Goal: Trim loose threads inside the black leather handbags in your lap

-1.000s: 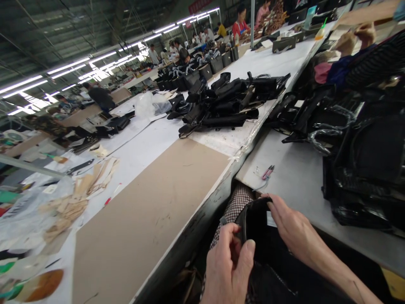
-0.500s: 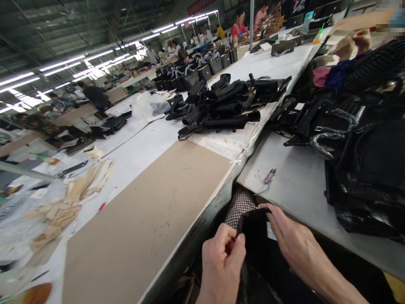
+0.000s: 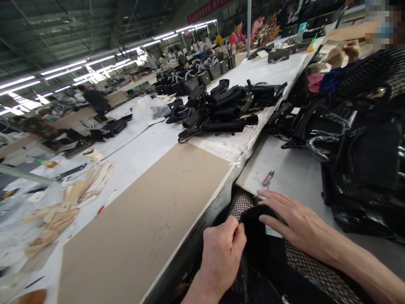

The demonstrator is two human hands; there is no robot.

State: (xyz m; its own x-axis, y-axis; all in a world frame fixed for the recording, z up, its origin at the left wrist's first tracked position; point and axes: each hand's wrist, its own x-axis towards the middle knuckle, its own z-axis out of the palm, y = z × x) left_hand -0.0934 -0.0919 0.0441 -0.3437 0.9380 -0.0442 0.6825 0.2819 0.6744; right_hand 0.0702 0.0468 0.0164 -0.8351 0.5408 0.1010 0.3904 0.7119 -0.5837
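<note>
A black bag (image 3: 262, 261) stands mouth up in my lap, with a white label (image 3: 272, 231) on its inner wall. My left hand (image 3: 223, 249) is closed, pinching the near left part of its rim between thumb and bent fingers. Across the right part of the rim lies my right hand (image 3: 294, 217). Its thumb is on the inner side, its fingers reach out long over the outer side, and the rim runs between them. The bag's lower part is partly out of the picture.
Pink thread snips (image 3: 268, 179) lie on the grey side table (image 3: 287, 169). Black bags (image 3: 370, 160) are heaped at right, beside a person in a striped sleeve (image 3: 368, 71). More black pieces (image 3: 228, 105) cover the white table beyond the brown board (image 3: 152, 211). A red pen (image 3: 100, 209) lies left.
My right hand has straightened its fingers and parted its thumb from them at the rim. Checked cloth now shows beneath my right forearm. My left hand keeps its pinch.
</note>
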